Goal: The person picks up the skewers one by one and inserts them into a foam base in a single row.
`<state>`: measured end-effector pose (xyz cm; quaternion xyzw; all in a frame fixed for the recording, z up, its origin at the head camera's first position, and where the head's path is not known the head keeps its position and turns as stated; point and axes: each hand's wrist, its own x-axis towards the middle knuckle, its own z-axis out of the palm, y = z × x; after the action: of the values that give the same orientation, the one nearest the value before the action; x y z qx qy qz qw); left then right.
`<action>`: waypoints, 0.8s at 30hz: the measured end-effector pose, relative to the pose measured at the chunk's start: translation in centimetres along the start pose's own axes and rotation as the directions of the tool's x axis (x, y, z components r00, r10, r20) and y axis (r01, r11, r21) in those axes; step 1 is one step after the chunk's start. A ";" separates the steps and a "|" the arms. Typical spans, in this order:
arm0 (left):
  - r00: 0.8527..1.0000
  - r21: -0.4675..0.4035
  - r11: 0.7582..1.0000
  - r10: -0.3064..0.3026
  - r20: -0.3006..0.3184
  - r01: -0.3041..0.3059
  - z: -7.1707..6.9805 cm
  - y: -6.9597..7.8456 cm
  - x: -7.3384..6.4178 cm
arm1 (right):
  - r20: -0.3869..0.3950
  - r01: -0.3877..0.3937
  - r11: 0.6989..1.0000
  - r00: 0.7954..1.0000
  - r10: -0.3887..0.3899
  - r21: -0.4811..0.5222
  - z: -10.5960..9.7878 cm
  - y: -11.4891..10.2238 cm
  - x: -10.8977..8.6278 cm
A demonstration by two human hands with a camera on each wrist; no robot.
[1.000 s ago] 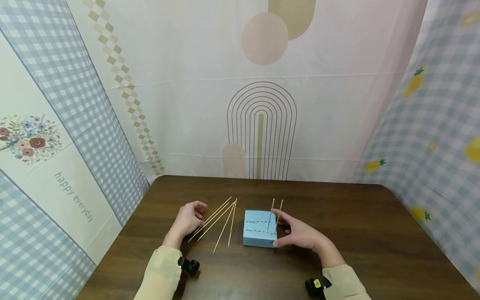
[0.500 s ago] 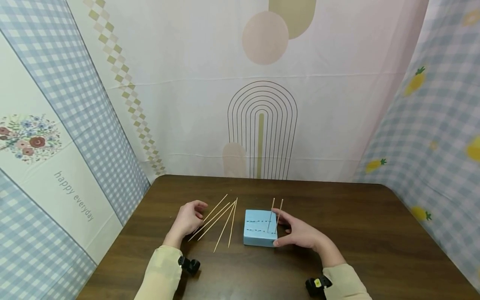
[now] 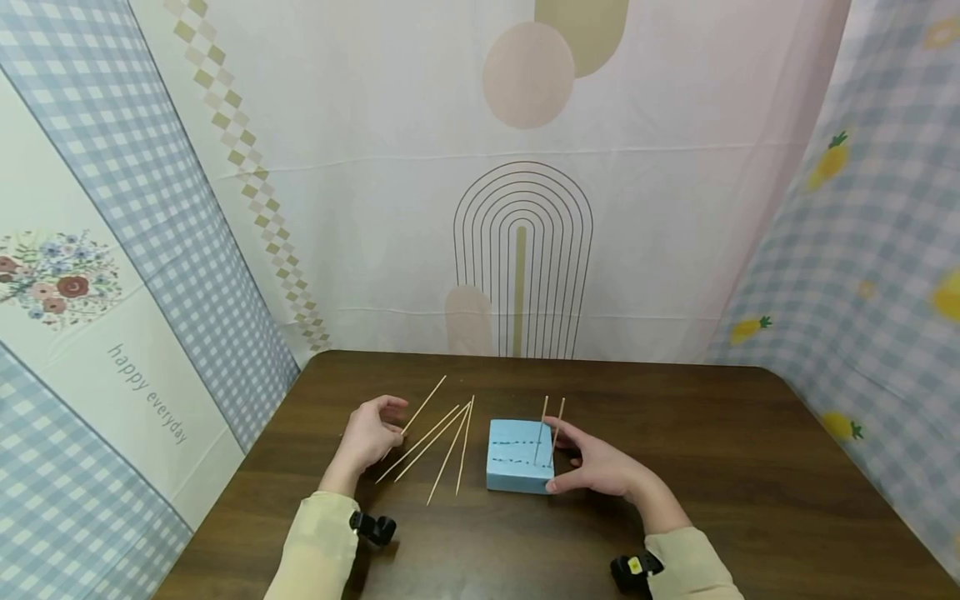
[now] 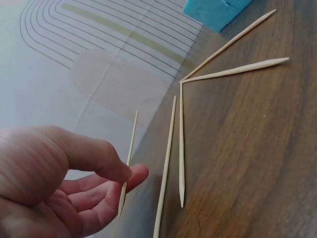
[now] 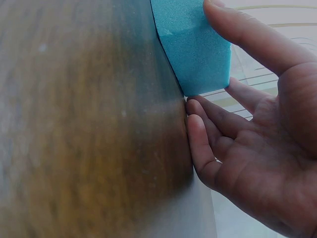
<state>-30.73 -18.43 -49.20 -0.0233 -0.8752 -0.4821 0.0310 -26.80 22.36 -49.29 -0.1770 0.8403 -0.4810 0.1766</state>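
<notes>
A blue foam block sits mid-table with two wooden skewers standing upright in its right part. My right hand clasps the block's right end, thumb on the near corner and fingers along the far side; the right wrist view shows the thumb against the block. Left of the block, my left hand pinches one skewer between thumb and fingers, its far tip raised off the table. The left wrist view shows that pinched skewer clearly.
Three loose skewers lie fanned on the dark wooden table between my hands, also visible as loose skewers from the left wrist. Printed cloth walls close in the back and both sides.
My left hand has picked one skewer out of the fan and lifted it, swinging its far tip up and to the left. The right hand and block have not moved.
</notes>
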 end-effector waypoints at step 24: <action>0.996 -0.279 0.956 0.074 -0.054 -0.086 0.8 2.0 0.5 | 0.003 -0.008 1.000 1.000 0.008 -0.002 -0.6 0.2 0.3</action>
<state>-31.07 -16.72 -47.88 -0.0525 -0.7955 -0.6001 0.0656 -27.41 22.76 -49.23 -0.1746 0.8411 -0.4794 0.1795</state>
